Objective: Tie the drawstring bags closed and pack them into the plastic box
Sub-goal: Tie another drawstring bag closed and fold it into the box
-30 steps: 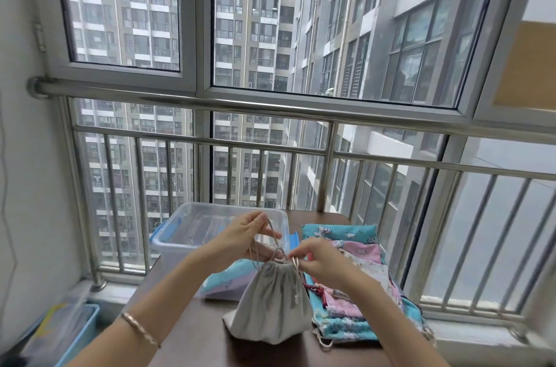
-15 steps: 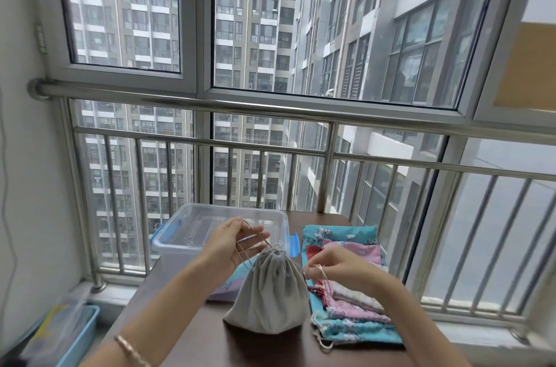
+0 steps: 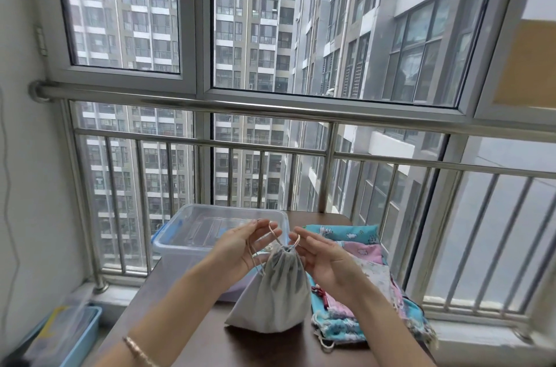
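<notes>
The bench [image 3: 186, 336] carries it all. Nearest, at its middle, stands the grey bag [image 3: 272, 297], upright, with its mouth gathered in at the top.

It looks light and soft. The thin cloth sags and would probably fold or tip under a push, so the body offers no firm hold. The place to take it is the cord [image 3: 255, 255] at the neck, which is thin and likely slippery. For the knot it wants a pinch close to the gather.

Both hands are there. The left hand [image 3: 237, 249] pinches the loops on the left, its fingers [image 3: 249, 229] curled over them. The right hand [image 3: 326, 261] holds the right loop at its fingertips, the other fingers loose.

Just right of the bag lies the pile [image 3: 361, 249] of patterned bags, flat and untied. One of their cords trails toward the near edge, where it could snag a sleeve or the grey bag as it is lifted.

Behind the bag, to the left, stands the box [image 3: 180, 249] of clear plastic. I cannot tell whether its lid is on, and a lid would bar the way in.

Low at the near left, off the bench, sits a blue tray [image 3: 81, 324]. Farthest are the railing [image 3: 270, 108] and the window [image 3: 126, 8].
</notes>
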Demonstrator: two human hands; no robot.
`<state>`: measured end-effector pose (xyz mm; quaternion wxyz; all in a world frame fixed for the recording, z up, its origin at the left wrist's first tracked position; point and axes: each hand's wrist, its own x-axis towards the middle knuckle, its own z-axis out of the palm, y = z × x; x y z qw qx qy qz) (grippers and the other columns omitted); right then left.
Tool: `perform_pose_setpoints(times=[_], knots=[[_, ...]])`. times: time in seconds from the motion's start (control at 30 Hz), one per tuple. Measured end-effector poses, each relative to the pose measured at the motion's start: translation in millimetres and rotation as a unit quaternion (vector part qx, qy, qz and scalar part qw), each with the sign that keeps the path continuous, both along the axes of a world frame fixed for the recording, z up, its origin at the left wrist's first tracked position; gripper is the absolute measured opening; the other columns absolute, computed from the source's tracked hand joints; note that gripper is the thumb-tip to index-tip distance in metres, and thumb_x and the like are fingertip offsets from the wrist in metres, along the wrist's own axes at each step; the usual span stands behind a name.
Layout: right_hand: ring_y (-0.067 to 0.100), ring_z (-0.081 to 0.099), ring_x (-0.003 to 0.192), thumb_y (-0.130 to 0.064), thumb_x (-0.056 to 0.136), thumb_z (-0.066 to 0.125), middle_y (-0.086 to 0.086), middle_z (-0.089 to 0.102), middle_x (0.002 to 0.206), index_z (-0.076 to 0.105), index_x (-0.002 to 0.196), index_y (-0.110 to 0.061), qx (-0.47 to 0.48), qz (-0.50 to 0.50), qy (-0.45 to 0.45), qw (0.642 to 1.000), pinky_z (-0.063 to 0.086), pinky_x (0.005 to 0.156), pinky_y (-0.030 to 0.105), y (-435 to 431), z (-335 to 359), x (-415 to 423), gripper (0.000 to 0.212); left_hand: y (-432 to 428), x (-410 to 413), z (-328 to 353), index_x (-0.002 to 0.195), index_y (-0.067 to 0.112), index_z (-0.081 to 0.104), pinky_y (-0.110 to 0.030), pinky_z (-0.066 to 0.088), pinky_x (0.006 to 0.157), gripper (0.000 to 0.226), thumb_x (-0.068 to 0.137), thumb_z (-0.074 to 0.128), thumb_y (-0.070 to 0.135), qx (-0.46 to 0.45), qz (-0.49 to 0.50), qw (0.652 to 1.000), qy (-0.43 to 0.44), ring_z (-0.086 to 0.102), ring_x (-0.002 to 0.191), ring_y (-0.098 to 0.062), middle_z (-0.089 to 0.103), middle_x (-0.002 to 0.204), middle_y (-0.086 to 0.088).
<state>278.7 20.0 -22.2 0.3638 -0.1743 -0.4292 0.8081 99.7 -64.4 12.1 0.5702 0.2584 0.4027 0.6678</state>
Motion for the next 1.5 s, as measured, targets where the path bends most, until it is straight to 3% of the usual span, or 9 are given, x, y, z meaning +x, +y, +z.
perform_pose_setpoints(times=[0.23,0.4,0.7,0.93,1.03,1.13,1.3,1.43,1.5], knots=[[0.015,0.068,0.060,0.008,0.087,0.055,0.012,0.070,0.072,0.067,0.100,0.004,-0.009,-0.070,-0.027,0.997,0.048,0.047,0.018,-6.5,10.0,-9.2,0.018,-4.0,-1.1,-0.6,0.098,-0.005,0.062,-0.028,0.060,0.056,0.022,0.098,0.040,-0.003,-0.009,0.014,0.999,-0.045,0.067,0.051,-0.014,0.068,0.065,-0.010],[0.018,0.058,0.059,0.011,0.080,0.054,0.012,0.060,0.068,0.069,0.098,0.005,0.004,-0.025,-0.038,0.999,0.046,0.055,0.022,-5.3,8.4,-6.0,0.024,-7.4,-3.4,-4.6,0.098,-0.004,0.062,-0.027,0.060,0.056,0.021,0.098,0.041,-0.003,-0.011,0.003,1.000,-0.022,0.066,0.049,-0.014,0.066,0.064,-0.009],[0.007,0.047,0.061,-0.019,0.092,0.064,0.001,0.057,0.067,0.076,0.082,-0.009,0.345,0.019,-0.270,0.899,0.039,0.060,0.015,-21.5,34.0,-17.1,0.019,14.4,-0.2,40.7,0.106,0.006,0.066,-0.035,0.052,0.092,0.016,0.093,0.059,0.012,0.010,-0.071,0.915,0.397,0.069,0.091,-0.016,0.074,0.100,-0.008],[0.008,0.050,0.061,-0.010,0.098,0.050,0.000,0.058,0.068,0.067,0.074,-0.008,0.249,0.014,-0.191,0.949,0.041,0.062,0.016,-19.1,30.8,-13.6,0.029,26.6,17.6,25.6,0.099,0.010,0.052,-0.031,0.046,0.072,0.015,0.086,0.056,0.016,-0.027,0.025,0.835,0.548,0.053,0.079,-0.017,0.059,0.090,-0.006],[0.009,0.049,0.062,-0.009,0.098,0.048,0.001,0.057,0.070,0.065,0.077,-0.007,0.233,-0.003,-0.170,0.958,0.043,0.061,0.015,-17.2,30.0,-13.3,0.027,20.8,19.8,18.8,0.087,0.013,0.058,-0.037,0.050,0.076,0.008,0.087,0.056,0.021,0.019,0.058,0.827,0.559,0.058,0.075,-0.019,0.062,0.081,-0.004],[0.009,0.050,0.062,-0.008,0.097,0.048,0.003,0.059,0.071,0.066,0.082,-0.003,0.221,-0.008,-0.148,0.964,0.045,0.065,0.019,-14.3,28.4,-14.0,0.023,13.3,17.2,14.4,0.092,0.004,0.057,-0.045,0.050,0.079,0.017,0.097,0.049,0.018,0.063,-0.068,0.867,0.489,0.058,0.074,-0.021,0.059,0.080,-0.009],[0.013,0.055,0.059,-0.006,0.096,0.052,0.005,0.061,0.063,0.066,0.083,-0.001,0.222,-0.057,-0.137,0.964,0.048,0.064,0.022,-14.9,26.4,-17.5,0.020,9.3,16.4,4.3,0.101,0.007,0.059,-0.020,0.036,0.058,0.022,0.100,0.048,0.026,0.065,-0.063,0.858,0.506,0.046,0.063,-0.009,0.057,0.078,-0.004],[0.018,0.060,0.051,-0.002,0.094,0.054,0.018,0.060,0.067,0.061,0.087,0.008,0.225,-0.129,-0.147,0.955,0.045,0.043,0.015,-16.6,29.0,-13.1,0.015,15.8,9.6,-9.9,0.082,0.018,0.072,-0.035,0.045,0.068,0.039,0.071,0.071,0.056,0.082,-0.038,0.863,0.497,0.055,0.065,-0.016,0.070,0.078,-0.022],[0.020,0.060,0.056,-0.001,0.092,0.058,0.015,0.060,0.066,0.063,0.089,0.011,0.241,-0.134,-0.176,0.945,0.050,0.053,0.019,-16.3,28.2,-13.5,0.014,18.1,6.4,-17.1,0.081,0.020,0.076,-0.049,0.052,0.083,0.046,0.063,0.076,0.062,0.085,-0.044,0.871,0.482,0.061,0.075,-0.024,0.071,0.085,-0.024]])
